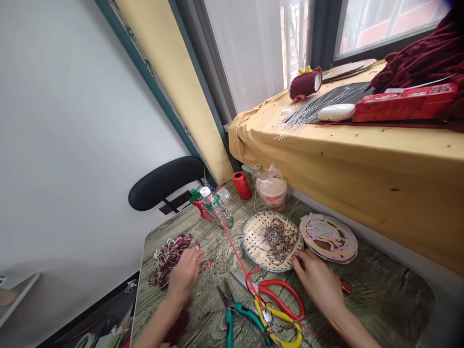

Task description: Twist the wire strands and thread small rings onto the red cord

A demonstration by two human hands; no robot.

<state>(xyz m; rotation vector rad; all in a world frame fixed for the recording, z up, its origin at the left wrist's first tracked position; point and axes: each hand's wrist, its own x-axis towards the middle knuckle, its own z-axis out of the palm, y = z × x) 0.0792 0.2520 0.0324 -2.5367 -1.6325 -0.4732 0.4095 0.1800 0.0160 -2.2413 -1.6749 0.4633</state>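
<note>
My left hand [185, 274] rests on the green wood-look surface [380, 299], with its fingers bent down onto a messy pile of dark red and white yarn bits [170, 253]. It is blurry, so I cannot tell if my grip is pinched on any yarn.

My right hand [319, 280] lies flat with the fingers apart, holding nothing. Its fingertips touch the near edge of the round woven bamboo tray with a blue rim [253, 239]. A heap of small grey metal hooks [277, 237] sits in that tray, just past my fingertips.

Between my two hands lie the red-handled scissors [275, 292], the yellow-handled scissors [282, 326] and the teal-handled pliers [235, 311]. A thin red string [235, 251] runs away from them to a red spool of thread [241, 185].

Beside the tray, just past my right hand, is a round pink and yellow pad [328, 238].
</note>
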